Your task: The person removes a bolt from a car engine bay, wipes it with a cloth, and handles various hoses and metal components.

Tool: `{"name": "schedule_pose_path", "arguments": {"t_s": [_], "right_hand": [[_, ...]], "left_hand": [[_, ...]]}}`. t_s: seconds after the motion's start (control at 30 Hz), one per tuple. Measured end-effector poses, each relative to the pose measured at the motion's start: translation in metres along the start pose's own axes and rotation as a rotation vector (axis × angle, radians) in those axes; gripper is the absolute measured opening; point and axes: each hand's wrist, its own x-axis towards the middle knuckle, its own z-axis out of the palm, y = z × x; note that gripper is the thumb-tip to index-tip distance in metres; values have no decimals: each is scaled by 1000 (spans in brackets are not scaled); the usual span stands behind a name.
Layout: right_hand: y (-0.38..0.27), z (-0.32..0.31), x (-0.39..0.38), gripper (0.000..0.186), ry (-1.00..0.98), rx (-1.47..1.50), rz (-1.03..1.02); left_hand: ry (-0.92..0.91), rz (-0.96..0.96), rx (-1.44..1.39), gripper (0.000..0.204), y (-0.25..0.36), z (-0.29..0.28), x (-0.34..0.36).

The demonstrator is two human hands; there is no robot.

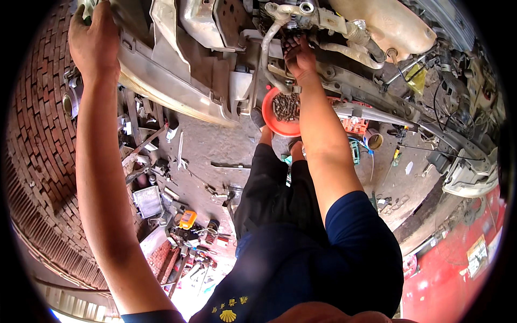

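My right hand (299, 58) reaches in among the metal pipes at the front of a vehicle. Its blackened fingers are curled in beside a bent grey pipe (266, 51), and what they grip is hidden. My left hand (97, 40) is raised at the upper left, against the edge of a long, dusty front panel (161, 86). The picture's rim cuts off its fingertips, so its grip cannot be made out. Below my right wrist is a round red basin (272, 119) holding many small, dark, rusty metal pieces (286, 107), probably bolts.
A beige plastic tank (382, 21) sits at the upper right of the vehicle front. Wrenches (180, 151) and other tools lie on the floor. Parts and a yellow-orange box (187, 219) crowd the lower left, beside a brick wall (46, 124). A red panel (452, 269) stands lower right.
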Motion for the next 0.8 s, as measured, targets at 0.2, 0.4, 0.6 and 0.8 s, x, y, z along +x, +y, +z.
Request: {"name": "schedule_pose_path", "arguments": {"t_s": [0.2, 0.4, 0.6, 0.8], "right_hand": [[-1, -17, 4, 31, -140, -183, -188], [6, -10, 6, 31, 8, -280, -330], [7, -5, -2, 26, 34, -50, -88], [12, 2, -2, 25, 65, -176, -259]], "left_hand": [[-45, -40, -148, 65, -1, 1, 1], [-60, -26, -219, 59, 3, 3, 1], [-99, -21, -232, 53, -5, -2, 3], [-71, -26, -201, 54, -4, 0, 3]]}}
